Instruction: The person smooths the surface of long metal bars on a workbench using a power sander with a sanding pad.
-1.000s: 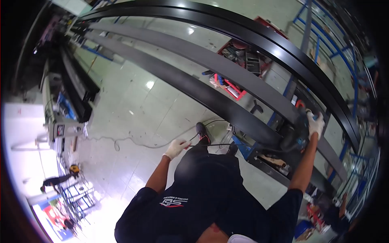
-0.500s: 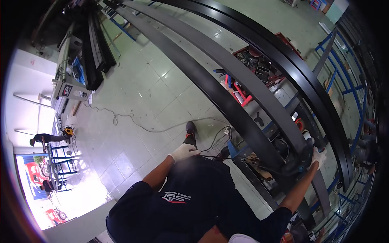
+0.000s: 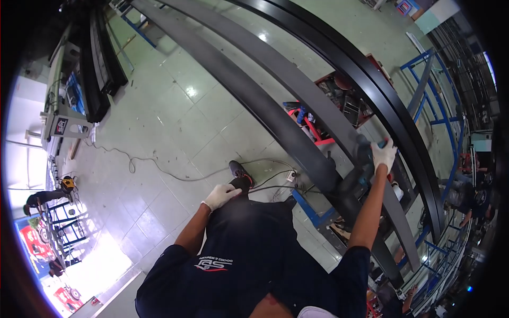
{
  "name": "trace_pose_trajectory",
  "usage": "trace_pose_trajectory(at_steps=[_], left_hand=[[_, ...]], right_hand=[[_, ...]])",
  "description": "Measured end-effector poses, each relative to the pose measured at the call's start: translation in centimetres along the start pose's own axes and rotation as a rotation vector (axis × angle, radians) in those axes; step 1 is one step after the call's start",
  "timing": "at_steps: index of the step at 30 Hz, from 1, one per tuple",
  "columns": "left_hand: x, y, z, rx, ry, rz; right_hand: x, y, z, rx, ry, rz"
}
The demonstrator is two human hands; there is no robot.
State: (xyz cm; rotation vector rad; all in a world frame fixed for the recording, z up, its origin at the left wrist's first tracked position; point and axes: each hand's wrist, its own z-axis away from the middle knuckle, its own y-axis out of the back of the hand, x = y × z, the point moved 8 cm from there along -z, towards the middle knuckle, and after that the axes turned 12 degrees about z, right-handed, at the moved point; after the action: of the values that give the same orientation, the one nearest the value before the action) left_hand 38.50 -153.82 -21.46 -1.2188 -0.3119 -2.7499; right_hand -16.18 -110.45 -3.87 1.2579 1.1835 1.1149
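My right hand [image 3: 383, 153], in a white glove, is wrapped round a teal and black power tool [image 3: 363, 156] over the grey metal profile [image 3: 297, 79]. The tool's working end is too dark to make out. A black cord [image 3: 286, 186] runs from the tool's side toward my left hand [image 3: 220, 196]. That gloved hand is closed by my thigh, with the cord at its fingertips. Beside the grey profile lies a rounded dark profile [image 3: 265, 116], and a glossy black profile [image 3: 366, 74] stretches along the far side.
Below the profiles are an open toolbox [image 3: 344, 98] and a red tool caddy [image 3: 319, 139]. Blue steel stands [image 3: 440, 100] are at right. A grey cable [image 3: 175, 175] crosses the tiled floor to a socket block [image 3: 291, 176]. Other people work at far left and right.
My right hand has moved forward along the grey profile with the power tool, away from my body. The left hand has shifted slightly left. The whole view has turned a little.
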Motion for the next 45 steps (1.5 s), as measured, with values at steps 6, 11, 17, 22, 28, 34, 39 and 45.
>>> trace_pose_trajectory(at_steps=[6, 11, 17, 22, 28, 34, 39, 45], left_hand=[[-4.0, 13.9, 1.7, 0.159, -0.007, 0.123], [-7.3, 18.7, 3.1, 0.300, 0.016, 0.278], [-9.7, 19.2, 1.5, 0.434, 0.133, 0.440], [-6.9, 23.5, -3.6, 0.376, 0.014, 0.667], [3.3, 36.4, -9.4, 0.419, -0.008, 0.508], [11.1, 47.5, -12.9, 0.486, -0.084, 0.472], [9.2, 50.8, -18.5, 0.360, -0.119, 0.435], [11.8, 55.1, -24.3, 0.042, -0.080, 0.016]], right_hand=[[-24.9, 0.7, 0.8, -0.002, 0.140, -0.018], [-44.4, -0.1, 1.2, -0.057, 0.239, -0.055], [-66.0, -0.7, 1.6, -0.080, 0.418, -0.055], [-81.9, -0.2, 2.6, -0.128, 0.518, -0.094], [-97.9, -0.6, 2.1, -0.143, 0.629, -0.112], [-103.3, 0.1, 1.2, -0.162, 0.629, -0.157], [-96.8, 0.1, 0.3, -0.187, 0.553, -0.134], [-77.8, 0.4, -1.7, -0.098, 0.129, -0.087]])
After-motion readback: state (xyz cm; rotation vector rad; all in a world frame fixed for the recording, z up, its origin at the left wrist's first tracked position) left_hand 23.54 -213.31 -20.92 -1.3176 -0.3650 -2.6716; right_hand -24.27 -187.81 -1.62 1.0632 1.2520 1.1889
